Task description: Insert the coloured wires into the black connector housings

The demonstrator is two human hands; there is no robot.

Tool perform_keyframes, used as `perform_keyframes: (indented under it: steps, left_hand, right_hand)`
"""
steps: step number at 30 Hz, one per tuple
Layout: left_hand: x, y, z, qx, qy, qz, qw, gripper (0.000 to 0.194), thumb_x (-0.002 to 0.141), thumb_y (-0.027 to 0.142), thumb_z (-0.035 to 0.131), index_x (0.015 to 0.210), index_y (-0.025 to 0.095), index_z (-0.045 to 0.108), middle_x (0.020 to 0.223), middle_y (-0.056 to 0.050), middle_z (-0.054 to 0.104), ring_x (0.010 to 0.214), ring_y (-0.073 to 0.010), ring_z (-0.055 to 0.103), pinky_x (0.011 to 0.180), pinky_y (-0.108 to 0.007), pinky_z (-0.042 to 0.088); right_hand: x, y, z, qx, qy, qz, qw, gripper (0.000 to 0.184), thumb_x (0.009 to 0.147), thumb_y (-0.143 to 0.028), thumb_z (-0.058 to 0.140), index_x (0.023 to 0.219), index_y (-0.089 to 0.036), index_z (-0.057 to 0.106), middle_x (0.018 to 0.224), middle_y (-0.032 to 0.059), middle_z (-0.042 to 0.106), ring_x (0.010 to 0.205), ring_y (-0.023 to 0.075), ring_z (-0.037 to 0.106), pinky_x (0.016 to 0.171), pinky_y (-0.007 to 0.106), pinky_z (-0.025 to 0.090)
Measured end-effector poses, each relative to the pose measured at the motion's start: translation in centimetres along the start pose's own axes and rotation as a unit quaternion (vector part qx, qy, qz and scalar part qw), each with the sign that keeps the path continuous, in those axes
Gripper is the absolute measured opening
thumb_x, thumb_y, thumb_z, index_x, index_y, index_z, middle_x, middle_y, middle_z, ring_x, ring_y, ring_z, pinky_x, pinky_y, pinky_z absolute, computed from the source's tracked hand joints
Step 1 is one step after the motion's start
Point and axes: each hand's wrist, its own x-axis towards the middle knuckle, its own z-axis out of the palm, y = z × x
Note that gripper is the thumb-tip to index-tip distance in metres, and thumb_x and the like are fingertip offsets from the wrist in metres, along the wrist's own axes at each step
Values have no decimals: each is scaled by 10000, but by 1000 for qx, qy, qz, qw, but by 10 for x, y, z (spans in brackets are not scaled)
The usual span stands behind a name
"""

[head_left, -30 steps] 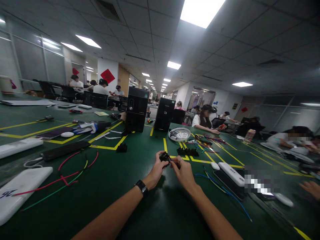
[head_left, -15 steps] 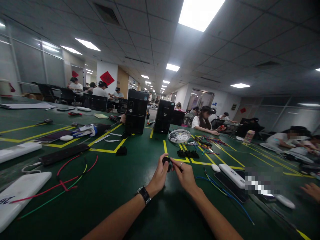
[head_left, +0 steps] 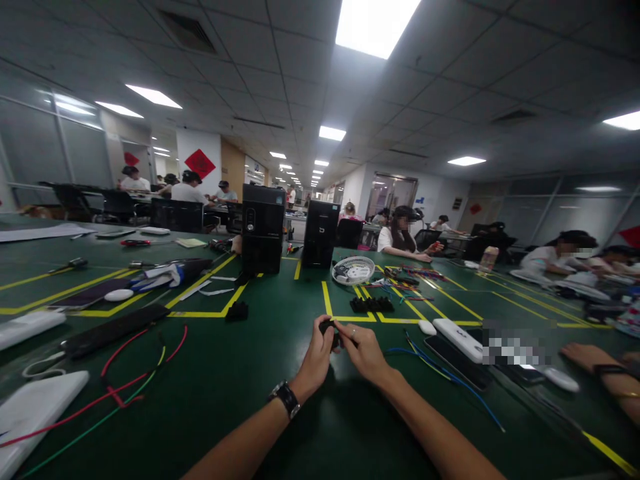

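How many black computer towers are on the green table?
2. The left tower stands left of centre toward the far side of the table; the right tower stands beside it across a gap. Anything behind them is hidden.

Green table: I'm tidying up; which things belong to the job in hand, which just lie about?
Probably in work: small black piece between left hand and right hand; perhaps knobbly black plastic strip.

Apparently just lying: white oval object; red-handled tool.

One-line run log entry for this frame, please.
left hand: grips small black part | right hand: fingertips at part | nearby: white basket, black block row
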Motion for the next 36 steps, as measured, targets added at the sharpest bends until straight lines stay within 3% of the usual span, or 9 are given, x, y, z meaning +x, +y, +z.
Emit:
perform_keyframes:
  steps: [4, 8, 11, 14, 19, 24, 28, 31, 36]
  left_hand:
    - [7, 0, -3, -105, 38, -61, 992, 393, 827, 502, 517, 1091, 212, 487, 1013, -67, 553, 856, -162, 565, 696, -280, 482]
    - [20, 1, -6, -136, 141, -77, 978, 409, 815, 550, 485, 967, 178, 561, 920, -58, 559, 767, -151, 563, 611, -261, 478]
    - [27, 1, -10, -151, 199, -83, 965, 412, 806, 545, 489, 926, 160, 569, 804, -40, 559, 692, -141, 562, 596, -265, 477]
    - [29, 0, -16, -155, 202, -74, 964, 342, 806, 470, 517, 970, 173, 560, 774, -22, 557, 670, -130, 565, 601, -262, 479]
    - [26, 0, -19, -157, 169, -66, 971, 291, 789, 391, 552, 1021, 228, 489, 746, 3, 562, 612, -125, 568, 567, -267, 480]
    - [27, 3, -11, -188, 153, -50, 969, 248, 780, 370, 552, 957, 219, 468, 715, 2, 569, 546, -128, 556, 529, -271, 463]
    - [32, 8, -8, -245, 178, -67, 951, 187, 771, 306, 512, 924, 212, 459, 688, -8, 566, 555, -141, 561, 528, -269, 452]
    - [34, 11, -11, -291, 164, -75, 939, 178, 771, 317, 515, 899, 215, 445, 660, 0, 549, 534, -133, 544, 526, -261, 438]
    - [36, 7, -13, -267, 142, -69, 951, 242, 778, 406, 551, 879, 222, 430, 626, 15, 532, 515, -131, 526, 497, -250, 410]
  right_hand:
    - [4, -5, 0, 20, -26, 23, 999, 363, 936, -244, 390, 1265, -213, 541, 858, 54, 674, 787, 166, 618, 755, 273, 453]
    - [5, -15, 6, 10, -30, 88, 996, 371, 918, -270, 436, 1277, -196, 497, 795, 33, 684, 751, 170, 625, 717, 257, 435]
    - [3, -19, 13, -18, -49, 126, 991, 260, 920, -322, 435, 1034, -182, 623, 703, 19, 658, 659, 158, 605, 634, 236, 394]
    - [1, -22, 18, -12, -67, 122, 990, 354, 953, -342, 355, 798, -182, 630, 718, 19, 643, 679, 145, 600, 627, 228, 371]
    - [4, -24, 10, -50, -38, 115, 991, 399, 967, -312, 318, 730, -187, 612, 677, 10, 631, 644, 138, 587, 616, 232, 351]
    - [5, -27, 0, -112, 8, 101, 989, 352, 964, -306, 348, 783, -197, 630, 731, 22, 672, 636, 138, 609, 617, 234, 349]
    - [-1, -27, 16, -170, -19, 99, 980, 304, 962, -300, 364, 880, -198, 639, 731, 38, 692, 616, 154, 625, 570, 238, 328]
    - [-4, -23, 29, -202, -45, 80, 975, 284, 957, -315, 384, 942, -202, 644, 750, 48, 705, 606, 162, 628, 550, 242, 314]
    - [-6, -26, 32, -172, -53, 81, 980, 311, 967, -303, 351, 903, -195, 635, 735, 42, 697, 625, 158, 631, 566, 235, 332]
